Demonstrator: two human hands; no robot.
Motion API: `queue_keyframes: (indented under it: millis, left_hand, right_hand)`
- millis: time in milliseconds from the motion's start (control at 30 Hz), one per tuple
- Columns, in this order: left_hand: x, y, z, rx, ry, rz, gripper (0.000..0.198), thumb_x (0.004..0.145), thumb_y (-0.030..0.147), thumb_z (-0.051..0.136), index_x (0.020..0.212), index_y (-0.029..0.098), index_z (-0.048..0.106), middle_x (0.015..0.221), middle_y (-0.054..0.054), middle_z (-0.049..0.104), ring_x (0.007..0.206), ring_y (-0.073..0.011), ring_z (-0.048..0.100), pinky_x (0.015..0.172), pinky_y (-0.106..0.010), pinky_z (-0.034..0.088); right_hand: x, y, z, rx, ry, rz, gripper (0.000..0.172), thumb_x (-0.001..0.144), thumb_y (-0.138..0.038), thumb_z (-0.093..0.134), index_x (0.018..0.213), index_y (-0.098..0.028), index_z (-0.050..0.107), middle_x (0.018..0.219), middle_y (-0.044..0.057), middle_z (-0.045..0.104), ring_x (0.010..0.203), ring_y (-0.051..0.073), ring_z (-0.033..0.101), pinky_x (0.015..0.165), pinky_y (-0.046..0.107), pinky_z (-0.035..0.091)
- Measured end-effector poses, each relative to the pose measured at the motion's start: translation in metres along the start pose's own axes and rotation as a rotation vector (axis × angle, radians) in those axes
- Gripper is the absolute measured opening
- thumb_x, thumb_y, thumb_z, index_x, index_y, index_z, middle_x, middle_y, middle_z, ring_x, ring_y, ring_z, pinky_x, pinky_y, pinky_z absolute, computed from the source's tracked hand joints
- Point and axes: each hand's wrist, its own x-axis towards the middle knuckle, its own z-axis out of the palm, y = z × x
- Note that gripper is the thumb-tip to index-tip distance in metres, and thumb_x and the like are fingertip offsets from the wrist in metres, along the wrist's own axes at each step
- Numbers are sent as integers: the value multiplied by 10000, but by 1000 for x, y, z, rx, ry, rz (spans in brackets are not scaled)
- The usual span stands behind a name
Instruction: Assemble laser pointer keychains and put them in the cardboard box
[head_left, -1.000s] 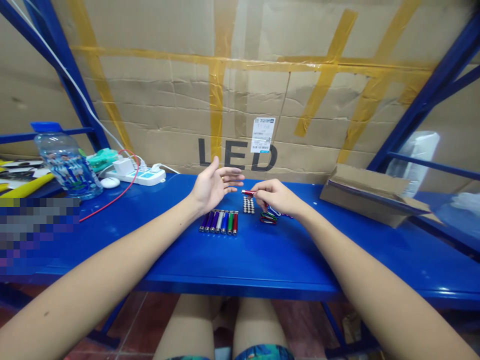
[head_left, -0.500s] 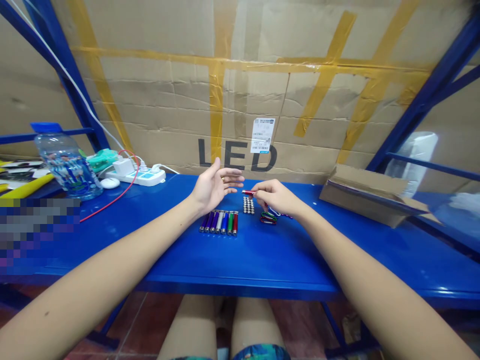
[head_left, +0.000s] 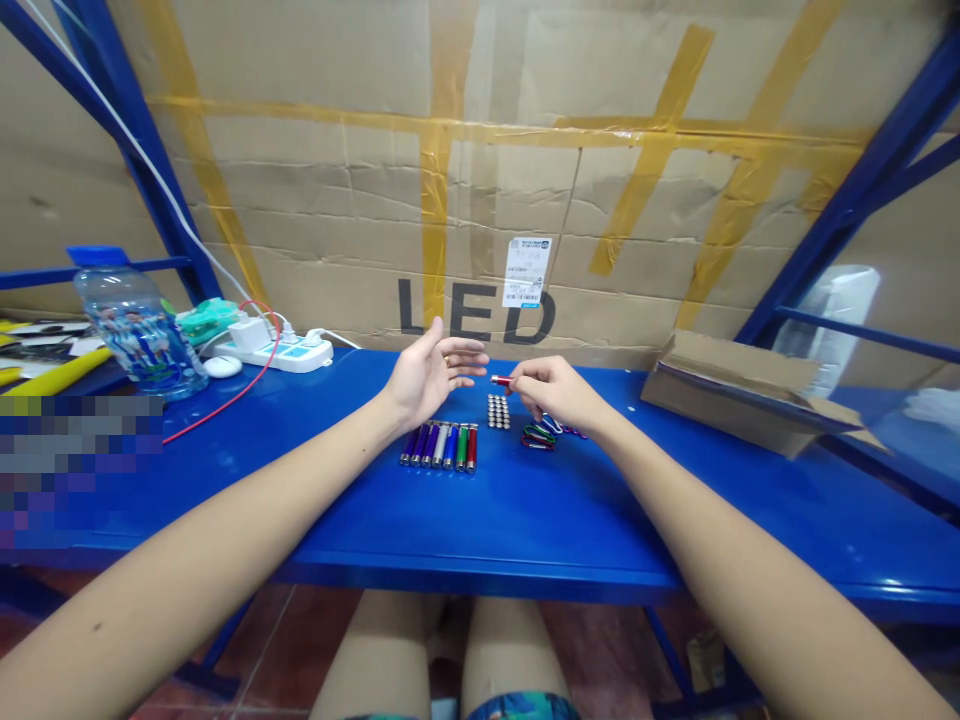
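Between the thumb and fingers of my right hand (head_left: 555, 390) is a small red metal tube (head_left: 502, 380), like a mini flashlight body, its silver end pointing left. My left hand (head_left: 435, 375) is open, palm turned right, fingers spread toward the tube but apart from it. Below the left hand lies a row of mini flashlights (head_left: 437, 448) in purple, silver, blue, green and red. A block of small silver button cells (head_left: 498, 411) sits under the held tube. Beneath my right hand are several coloured carabiners (head_left: 538, 437), partly covered by it.
On the left of the blue table (head_left: 480, 520) stand a water bottle (head_left: 135, 330), a white power strip (head_left: 289, 352) and a red cable (head_left: 259, 385). At right is an open cardboard box (head_left: 739, 395). A large taped carton (head_left: 337, 200) forms the back wall.
My right hand has shifted the red tube slightly to the right and up, a little farther from my left hand. The left hand keeps its open pose.
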Motion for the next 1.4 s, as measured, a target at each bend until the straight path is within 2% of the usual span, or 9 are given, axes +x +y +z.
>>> queue_keyframes:
  millis: [333,700,1100,1233,1333,1400]
  left_hand:
    - [1,1,-1,15,0,12,680,893,713,394,989,126,723,1059,-177,733,1024,-300,668,869,-421,505]
    - [0,3,0,-6,-8,-1,653,919,680,396,978,115,718,1008,-155,736,956,-251,673,818,-358,508]
    - [0,3,0,23,-5,-1,644,922,675,391,952,121,717,980,-148,735,944,-250,668,803,-356,500]
    - [3,3,-4,51,16,18,652,924,683,375,944,130,719,992,-147,736,944,-252,666,796,-359,495]
    - [7,2,-9,71,55,31,623,916,679,415,916,136,720,964,-138,735,901,-234,664,768,-340,486]
    - [9,2,-12,75,80,33,602,913,670,439,893,138,720,936,-129,732,866,-218,660,747,-324,477]
  right_hand:
    - [-1,-1,0,-15,-10,-14,180,793,-290,552,722,-159,654,477,-38,505,419,113,450,468,273,358]
    - [0,1,-2,-37,-7,-22,163,791,-266,549,728,-156,652,474,-45,501,424,107,457,470,257,360]
    - [1,4,-3,-113,-8,-15,190,819,-296,537,722,-164,634,488,-46,493,446,109,454,489,260,357]
    - [10,24,-15,-345,59,-36,247,865,-330,533,781,-156,688,576,-1,596,539,137,519,548,276,359]
    - [23,51,-29,-560,101,-23,269,896,-306,537,867,-150,754,789,67,728,692,183,607,628,294,393]
    - [33,69,-35,-653,102,20,271,905,-285,548,953,-146,775,877,98,757,755,212,640,665,303,415]
